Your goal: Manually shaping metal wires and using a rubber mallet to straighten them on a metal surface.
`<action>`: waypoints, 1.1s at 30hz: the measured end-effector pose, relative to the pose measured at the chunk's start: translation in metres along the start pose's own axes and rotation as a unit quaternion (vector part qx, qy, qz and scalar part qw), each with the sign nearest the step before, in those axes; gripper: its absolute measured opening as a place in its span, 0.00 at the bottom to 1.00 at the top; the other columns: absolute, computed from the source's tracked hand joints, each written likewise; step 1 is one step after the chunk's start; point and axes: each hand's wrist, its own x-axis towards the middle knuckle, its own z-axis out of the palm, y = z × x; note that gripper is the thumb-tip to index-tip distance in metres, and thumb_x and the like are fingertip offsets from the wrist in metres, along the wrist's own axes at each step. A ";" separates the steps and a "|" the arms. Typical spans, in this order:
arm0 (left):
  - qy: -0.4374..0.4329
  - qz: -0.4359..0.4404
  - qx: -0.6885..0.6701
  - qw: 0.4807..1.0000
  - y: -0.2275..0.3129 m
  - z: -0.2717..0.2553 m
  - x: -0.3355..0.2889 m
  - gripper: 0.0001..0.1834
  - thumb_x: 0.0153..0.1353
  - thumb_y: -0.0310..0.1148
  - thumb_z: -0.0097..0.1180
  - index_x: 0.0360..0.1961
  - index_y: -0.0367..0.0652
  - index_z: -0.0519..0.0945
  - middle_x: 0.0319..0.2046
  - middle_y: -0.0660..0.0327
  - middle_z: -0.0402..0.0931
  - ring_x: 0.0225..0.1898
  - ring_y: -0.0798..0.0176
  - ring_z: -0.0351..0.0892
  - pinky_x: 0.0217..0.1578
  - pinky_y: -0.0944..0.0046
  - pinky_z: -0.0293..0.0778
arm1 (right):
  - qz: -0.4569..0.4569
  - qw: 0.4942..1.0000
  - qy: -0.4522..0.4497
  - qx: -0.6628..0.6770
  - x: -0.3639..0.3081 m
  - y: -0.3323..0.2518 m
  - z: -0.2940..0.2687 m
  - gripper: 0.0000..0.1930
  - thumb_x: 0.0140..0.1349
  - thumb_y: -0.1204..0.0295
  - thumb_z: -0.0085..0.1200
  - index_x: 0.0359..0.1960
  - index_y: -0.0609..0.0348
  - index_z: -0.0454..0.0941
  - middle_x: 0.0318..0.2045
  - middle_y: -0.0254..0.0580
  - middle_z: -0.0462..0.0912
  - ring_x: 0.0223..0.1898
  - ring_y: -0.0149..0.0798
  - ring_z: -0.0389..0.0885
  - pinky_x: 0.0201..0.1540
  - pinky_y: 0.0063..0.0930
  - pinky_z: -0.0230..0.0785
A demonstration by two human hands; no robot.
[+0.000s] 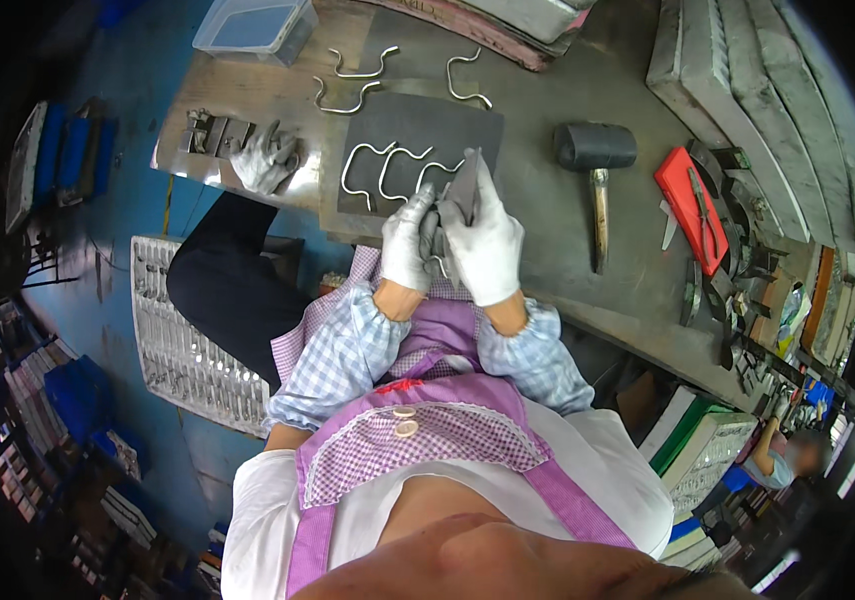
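My left hand [409, 240] and my right hand [485, 240], both in white gloves, are close together at the table's front edge. My right hand is closed on a grey cloth [461, 188], its thumb and fingers pressed around it. My left hand is closed beside it, on a bent metal rod [439, 266] that shows only as a short shiny curve between the hands. Just beyond them several bent metal rods [347, 170] lie on a dark mat [477, 125]. The rod nearest my fingers is partly hidden by them.
More bent rods [369, 75] lie farther back, near a clear plastic tub [255, 32]. On the right are a black-headed mallet [595, 147] and pliers on a red tray [680, 190]. Grey-white gloves [265, 160] lie beside a metal fixture [215, 134] at left. Stacked slabs [727, 80] stand at far right.
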 end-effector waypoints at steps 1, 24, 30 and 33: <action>-0.020 -0.003 -0.016 1.000 0.002 -0.005 0.000 0.06 0.66 0.35 0.59 0.34 0.44 0.82 0.16 0.74 0.68 0.13 0.78 0.59 0.14 0.73 0.55 | 0.015 0.999 -0.020 -0.040 0.002 -0.004 0.003 0.33 0.57 0.68 0.56 0.67 0.53 0.66 0.20 0.58 0.80 0.25 0.56 0.83 0.32 0.44 0.77; 0.045 0.361 0.796 0.484 0.101 -0.061 0.066 0.13 0.61 0.32 0.51 0.45 0.43 0.81 0.37 0.52 0.80 0.40 0.48 0.82 0.39 0.54 0.78 | -0.249 0.918 -0.021 -0.309 -0.007 0.027 0.070 0.17 0.55 0.63 0.62 0.48 0.43 0.82 0.43 0.47 0.80 0.42 0.50 0.78 0.43 0.44 0.72; -0.077 0.324 0.662 0.672 0.149 -0.054 0.016 0.13 0.51 0.33 0.60 0.35 0.38 0.79 0.28 0.47 0.80 0.33 0.44 0.82 0.37 0.49 0.77 | -0.313 0.867 -0.025 -0.388 -0.002 0.047 0.062 0.13 0.50 0.71 0.58 0.40 0.49 0.80 0.45 0.47 0.78 0.41 0.49 0.79 0.44 0.43 0.74; 0.032 0.469 0.585 0.661 0.178 -0.110 -0.053 0.15 0.51 0.37 0.64 0.37 0.40 0.80 0.31 0.53 0.81 0.33 0.48 0.82 0.37 0.54 0.78 | -0.329 0.794 -0.042 -0.509 -0.004 0.044 0.059 0.15 0.46 0.70 0.60 0.39 0.48 0.75 0.47 0.41 0.76 0.39 0.45 0.80 0.41 0.37 0.75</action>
